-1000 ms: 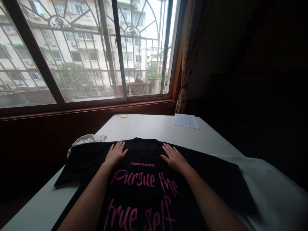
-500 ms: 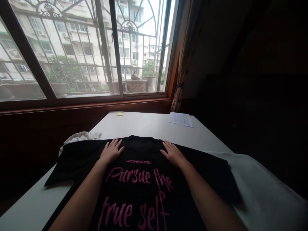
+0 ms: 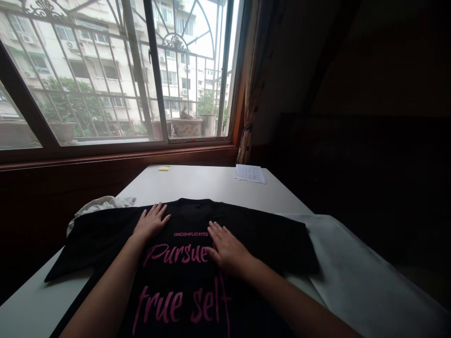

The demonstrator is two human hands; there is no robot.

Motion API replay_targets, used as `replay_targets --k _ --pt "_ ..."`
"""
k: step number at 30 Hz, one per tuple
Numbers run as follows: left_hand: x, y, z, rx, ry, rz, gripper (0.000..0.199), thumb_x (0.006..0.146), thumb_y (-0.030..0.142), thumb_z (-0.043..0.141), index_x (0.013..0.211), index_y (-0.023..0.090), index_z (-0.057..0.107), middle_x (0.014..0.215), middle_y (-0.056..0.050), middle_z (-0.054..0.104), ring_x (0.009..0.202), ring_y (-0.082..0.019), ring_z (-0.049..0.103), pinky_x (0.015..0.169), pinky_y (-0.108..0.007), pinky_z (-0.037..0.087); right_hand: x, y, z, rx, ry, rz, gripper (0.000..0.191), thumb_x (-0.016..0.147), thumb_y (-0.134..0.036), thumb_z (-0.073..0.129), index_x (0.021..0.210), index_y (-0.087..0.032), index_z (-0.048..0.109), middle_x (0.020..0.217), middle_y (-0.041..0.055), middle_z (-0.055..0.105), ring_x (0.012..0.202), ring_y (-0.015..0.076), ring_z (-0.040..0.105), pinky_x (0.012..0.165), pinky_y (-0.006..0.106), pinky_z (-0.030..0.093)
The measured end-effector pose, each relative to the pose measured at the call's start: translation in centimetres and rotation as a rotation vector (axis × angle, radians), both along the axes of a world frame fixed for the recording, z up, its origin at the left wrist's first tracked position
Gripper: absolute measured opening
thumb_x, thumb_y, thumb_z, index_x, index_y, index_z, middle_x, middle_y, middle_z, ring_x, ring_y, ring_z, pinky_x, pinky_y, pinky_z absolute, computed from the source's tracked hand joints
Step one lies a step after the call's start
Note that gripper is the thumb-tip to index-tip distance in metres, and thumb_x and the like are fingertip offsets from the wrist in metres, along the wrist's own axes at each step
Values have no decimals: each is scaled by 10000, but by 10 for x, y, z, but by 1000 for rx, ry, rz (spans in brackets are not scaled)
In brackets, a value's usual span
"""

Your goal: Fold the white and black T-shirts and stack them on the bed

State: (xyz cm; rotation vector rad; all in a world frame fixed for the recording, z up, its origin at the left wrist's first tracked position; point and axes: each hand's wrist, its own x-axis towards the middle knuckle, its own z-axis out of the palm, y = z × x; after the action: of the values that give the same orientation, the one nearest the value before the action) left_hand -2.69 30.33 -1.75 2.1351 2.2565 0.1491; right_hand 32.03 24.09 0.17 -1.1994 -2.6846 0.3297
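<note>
Fabric under my palms: a black short-sleeved T-shirt (image 3: 262, 223), laid print side up on the white flat-topped table (image 3: 197, 183), collar at the far side, lower part running out of view near me. Left hand (image 3: 150, 225) lies flat by the collar on the left, fingers spread, gripping nothing. Right hand (image 3: 228, 246) is over the chest print, palm down, fingers slightly apart, thumb out, nothing pinched; whether the whole palm bears down, I can't tell. Palms set this way probably press the cloth flat, the left one likely steadying the shoulder.

Now the lettering, all pink: small block capitals (image 3: 190, 234) say "UNCOMPLICATED", brushy script (image 3: 172, 254) below says "Pursue", then comes "true self". My right hand hides whatever follows "Pursue". Dark neck label (image 3: 198, 205): too small to read.

Crumpled white cloth (image 3: 105, 203) pokes out beyond the left sleeve; pale, smooth sheeting (image 3: 355, 253) spreads on the right. Far side: a small yellow paper slip (image 3: 164, 168) on the left, printed white papers (image 3: 250, 173) on the right, their print unreadable from here.
</note>
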Motion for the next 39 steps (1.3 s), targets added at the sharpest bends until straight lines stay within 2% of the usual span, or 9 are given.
replay_targets --k 5,12,16,18,21,25,27,33,39 --pt "0 0 0 1 9 -6 662 1017 565 268 1596 244 261 1683 -47 145 1556 -264 126 1224 -540 166 -1 -59 -5 -144 35 104 807 994 -681 293 1617 -178 197 1679 80 79 1558 275 68 1274 495 62" --pt "0 0 1 -21 32 0 679 1016 574 245 1605 238 225 1689 -34 114 1560 -252 95 1230 -534 147 33 -82 3 -213 65 243 800 988 -620 438 1625 -241 138 1685 48 48 1558 279 75 1276 482 73" --pt "-1 2 -1 -26 38 3 682 1015 583 227 1608 245 214 1690 -25 108 1561 -246 91 1232 -527 140 64 -62 32 -264 118 278 556 1005 -571 454 1482 -293 512 1588 22 431 1459 244 395 1229 396 275" --pt "-2 3 -3 -27 40 1 684 1016 587 215 1608 245 209 1690 -24 100 1562 -242 90 1232 -528 138 89 -40 47 -217 183 109 459 1048 -499 379 1381 -290 616 1397 20 640 1297 207 574 1121 344 421" --pt "-3 4 -5 -19 54 -2 679 1019 578 210 1608 240 211 1691 -29 95 1561 -246 98 1230 -528 141 135 -4 55 87 208 -327 401 1007 -436 477 1299 -227 656 1291 83 670 1218 260 601 1058 394 455" --pt "-4 4 -7 -10 72 -9 667 1024 552 222 1607 228 215 1690 -33 96 1560 -248 98 1228 -530 150 197 23 33 265 51 -746 325 936 -353 560 1182 -173 670 1199 148 622 1149 314 592 1012 433 453" --pt "-4 4 -7 -8 76 -7 663 1025 547 224 1607 229 217 1690 -32 103 1560 -245 100 1228 -529 148 221 28 17 220 37 -895 293 901 -361 598 1120 -176 658 1170 147 610 1102 316 603 977 427 462" --pt "-2 4 -6 -8 78 2 652 1027 542 222 1603 236 232 1690 -36 121 1557 -247 121 1227 -531 156 261 33 -9 78 113 -1056 410 849 -433 631 1145 -153 583 1019 118 647 972 286 652 828 374 507" --pt "2 -1 -4 65 125 -42 602 1040 466 247 1599 240 251 1680 -54 197 1544 -293 176 1184 -584 247 264 35 -13 48 175 -1023 594 810 -428 674 1315 -153 525 966 76 665 1001 264 654 846 334 502"
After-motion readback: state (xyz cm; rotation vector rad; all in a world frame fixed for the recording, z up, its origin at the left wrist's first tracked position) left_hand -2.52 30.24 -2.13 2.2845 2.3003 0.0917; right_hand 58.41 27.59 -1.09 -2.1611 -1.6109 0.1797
